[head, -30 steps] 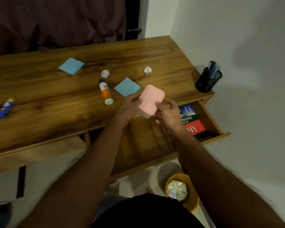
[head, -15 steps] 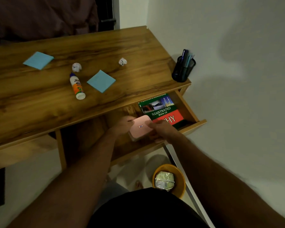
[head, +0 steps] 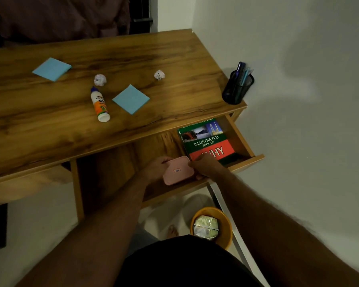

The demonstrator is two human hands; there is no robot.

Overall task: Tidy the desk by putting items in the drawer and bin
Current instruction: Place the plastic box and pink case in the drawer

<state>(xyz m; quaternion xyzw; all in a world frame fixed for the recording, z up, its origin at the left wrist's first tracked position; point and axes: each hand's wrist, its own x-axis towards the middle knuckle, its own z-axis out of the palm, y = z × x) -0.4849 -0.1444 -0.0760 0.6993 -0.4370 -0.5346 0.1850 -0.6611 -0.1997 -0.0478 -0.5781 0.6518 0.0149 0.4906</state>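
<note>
I see my left hand (head: 157,169) and right hand (head: 206,167) clasping the pink case (head: 178,170) between them, inside the open drawer (head: 245,139), book (head: 207,140) just beyond my right hand

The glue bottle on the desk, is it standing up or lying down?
Lying down. The glue bottle rests on its side on the desk, its full label showing, dark cap pointing away from the person.

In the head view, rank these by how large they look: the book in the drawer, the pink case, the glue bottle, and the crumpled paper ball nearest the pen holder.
1. book, partly hidden by the right hand
2. pink case, though it lies nearer the camera
3. glue bottle
4. crumpled paper ball
</note>
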